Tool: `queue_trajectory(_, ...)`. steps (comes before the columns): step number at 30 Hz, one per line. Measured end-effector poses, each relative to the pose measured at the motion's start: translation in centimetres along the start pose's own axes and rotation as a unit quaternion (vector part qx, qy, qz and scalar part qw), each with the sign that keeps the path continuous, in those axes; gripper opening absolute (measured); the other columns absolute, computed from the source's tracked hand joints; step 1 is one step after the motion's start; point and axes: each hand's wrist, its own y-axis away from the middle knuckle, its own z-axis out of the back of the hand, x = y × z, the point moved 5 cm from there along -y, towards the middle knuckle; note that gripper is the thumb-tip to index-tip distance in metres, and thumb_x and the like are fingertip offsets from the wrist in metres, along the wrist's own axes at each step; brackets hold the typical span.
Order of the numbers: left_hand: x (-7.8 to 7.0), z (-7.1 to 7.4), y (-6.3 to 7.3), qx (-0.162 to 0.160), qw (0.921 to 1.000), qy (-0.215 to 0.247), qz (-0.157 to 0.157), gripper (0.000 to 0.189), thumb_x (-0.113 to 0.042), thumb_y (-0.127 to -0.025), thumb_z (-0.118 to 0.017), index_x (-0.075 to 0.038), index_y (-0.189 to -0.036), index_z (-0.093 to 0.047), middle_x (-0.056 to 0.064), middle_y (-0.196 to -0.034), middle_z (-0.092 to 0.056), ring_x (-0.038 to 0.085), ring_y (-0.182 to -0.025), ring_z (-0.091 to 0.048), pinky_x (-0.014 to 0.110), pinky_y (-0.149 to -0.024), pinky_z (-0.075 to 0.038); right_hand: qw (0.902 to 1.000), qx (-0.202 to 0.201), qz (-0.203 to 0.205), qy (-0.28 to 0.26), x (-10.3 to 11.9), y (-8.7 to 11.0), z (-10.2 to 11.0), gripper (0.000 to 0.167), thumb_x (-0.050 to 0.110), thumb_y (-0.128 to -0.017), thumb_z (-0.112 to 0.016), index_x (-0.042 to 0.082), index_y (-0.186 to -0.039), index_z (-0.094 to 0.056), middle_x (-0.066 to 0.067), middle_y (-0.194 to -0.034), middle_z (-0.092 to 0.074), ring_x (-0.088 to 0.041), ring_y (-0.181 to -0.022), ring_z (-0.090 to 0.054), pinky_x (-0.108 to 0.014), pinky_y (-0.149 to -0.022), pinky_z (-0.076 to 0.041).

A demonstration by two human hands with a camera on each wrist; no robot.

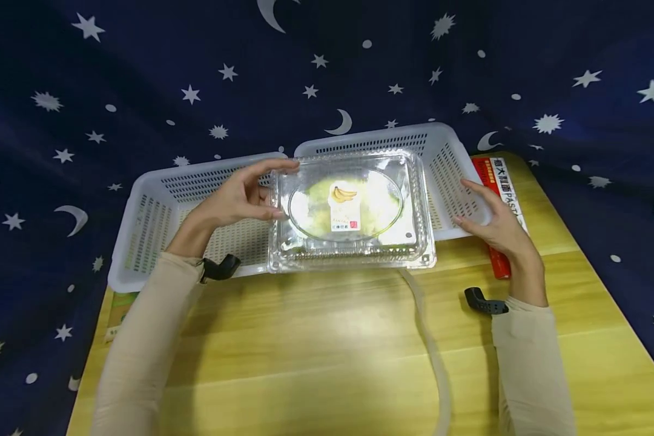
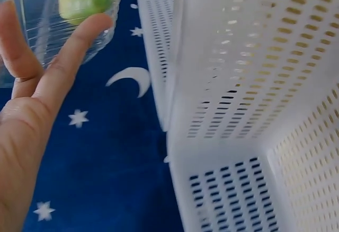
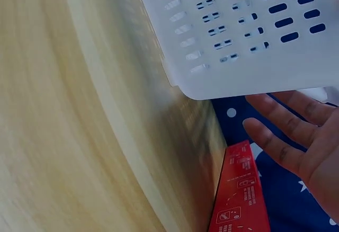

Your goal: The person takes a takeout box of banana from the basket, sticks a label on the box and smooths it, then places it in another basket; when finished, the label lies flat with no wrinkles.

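Observation:
A clear plastic clamshell box (image 1: 354, 264) is tilted toward me across the inner ends of two white baskets. Its lid bears a banana sticker (image 1: 344, 209); yellow-green contents (image 1: 317, 197) show blurrily through glare. My left hand (image 1: 240, 192) holds the box's left edge between thumb and fingers; in the left wrist view a fingertip (image 2: 99, 24) meets the clear plastic. Beside the outer end of the right basket (image 1: 460, 172) is my right hand (image 1: 498, 221), fingers apart. From the right wrist, its fingers (image 3: 280, 142) look extended near the basket's corner, some tips partly hidden by it.
The left basket (image 1: 154, 233) stands beside the right one on a wooden table (image 1: 316, 351). A red and white pasta box (image 1: 488, 175) lies under my right hand. A pale strap or cable (image 1: 430, 345) runs toward me. Star-printed dark cloth (image 1: 251, 109) hangs behind.

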Motion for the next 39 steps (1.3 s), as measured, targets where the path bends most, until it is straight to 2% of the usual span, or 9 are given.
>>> queue_trajectory(6,2.3,1.4,-3.7,0.002,0.9987,0.015,0.049,0.075,0.003,-0.084,-0.072,-0.010,-0.150,-0.037,0.024,-0.150,-0.032,0.016,-0.053,-0.057,0.031,-0.059,-0.058,0.9998,0.009,-0.014,-0.007,-0.3,0.3,-0.6,0.080,0.005,-0.083,-0.074,0.019,-0.152,-0.036,-0.010,-0.157,-0.033,-0.031,-0.142,-0.026,-0.063,-0.117,-0.013)
queue_trajectory(11,4.8,1.8,-6.1,-0.015,0.9962,0.014,0.085,0.074,0.004,-0.085,-0.071,-0.013,-0.150,-0.038,0.024,-0.150,-0.032,0.019,-0.066,-0.066,0.033,-0.062,-0.058,0.9997,0.013,-0.019,-0.006,-0.4,0.4,-1.0,0.081,0.005,-0.082,-0.075,0.018,-0.152,-0.036,-0.014,-0.157,-0.032,-0.036,-0.140,-0.028,-0.065,-0.116,-0.016)
queue_trajectory(15,6.7,1.6,-7.3,-0.025,0.9919,-0.009,0.125,0.074,0.002,-0.085,-0.072,-0.014,-0.149,-0.039,0.020,-0.150,-0.033,0.017,-0.069,-0.066,0.031,-0.066,-0.057,0.9996,0.019,-0.022,-0.002,-0.3,0.3,-1.2,0.082,0.005,-0.082,-0.076,0.017,-0.153,-0.035,-0.016,-0.157,-0.031,-0.037,-0.139,-0.030,-0.066,-0.115,-0.018)
queue_trajectory(18,7.5,0.9,-8.1,-0.014,0.9906,-0.019,0.135,0.074,0.001,-0.085,-0.072,-0.014,-0.150,-0.038,0.018,-0.151,-0.032,0.016,-0.064,-0.063,0.033,-0.068,-0.057,0.9995,0.019,-0.023,0.003,-0.1,0.2,-1.2,0.082,0.006,-0.082,-0.076,0.018,-0.153,-0.035,-0.016,-0.156,-0.032,-0.037,-0.138,-0.031,-0.065,-0.114,-0.020)
queue_trajectory(26,8.2,-0.2,-9.6,-0.001,0.9882,-0.046,0.146,0.078,-0.001,-0.084,-0.075,-0.015,-0.151,-0.038,0.014,-0.149,-0.032,0.012,-0.058,-0.058,0.030,-0.070,-0.057,0.9995,0.013,-0.029,0.003,0.0,0.1,-0.8,0.082,0.007,-0.083,-0.076,0.022,-0.152,-0.036,-0.012,-0.156,-0.033,-0.033,-0.136,-0.034,-0.062,-0.114,-0.024)
queue_trajectory(29,8.4,-0.4,-10.0,0.003,0.9879,-0.052,0.146,0.079,0.000,-0.083,-0.075,-0.015,-0.151,-0.037,0.017,-0.150,-0.030,0.012,-0.057,-0.057,0.030,-0.069,-0.057,0.9996,0.008,-0.027,0.005,0.0,0.1,-0.6,0.081,0.006,-0.082,-0.076,0.022,-0.152,-0.037,-0.010,-0.156,-0.034,-0.030,-0.136,-0.034,-0.057,-0.116,-0.022)
queue_trajectory(32,8.6,-0.5,-10.3,0.011,0.9880,-0.060,0.142,0.078,-0.002,-0.084,-0.075,-0.017,-0.151,-0.038,0.020,-0.151,-0.028,0.012,-0.058,-0.058,0.029,-0.070,-0.057,0.9993,0.006,-0.035,0.015,-0.2,0.2,-0.3,0.081,0.008,-0.083,-0.076,0.024,-0.152,-0.037,-0.009,-0.155,-0.034,-0.025,-0.130,-0.039,-0.042,-0.114,-0.030)
queue_trajectory(36,8.6,-0.7,-10.8,0.017,0.9879,-0.071,0.137,0.076,-0.004,-0.084,-0.075,-0.018,-0.150,-0.040,0.012,-0.154,-0.030,0.012,-0.059,-0.059,0.029,-0.070,-0.057,0.9988,0.004,-0.044,0.021,-0.4,0.2,-0.1,0.080,0.009,-0.084,-0.075,0.026,-0.152,-0.036,-0.009,-0.154,-0.035,-0.017,-0.121,-0.043,-0.021,-0.100,-0.035)
queue_trajectory(39,8.5,-0.8,-11.2,0.024,0.9853,-0.100,0.136,0.075,-0.004,-0.084,-0.075,-0.015,-0.150,-0.040,0.007,-0.155,-0.033,0.013,-0.060,-0.061,0.030,-0.070,-0.058,0.9990,0.001,-0.043,0.016,-0.4,0.3,0.1,0.080,0.008,-0.084,-0.075,0.026,-0.152,-0.036,-0.010,-0.153,-0.036,-0.013,-0.118,-0.044,-0.013,-0.095,-0.035)
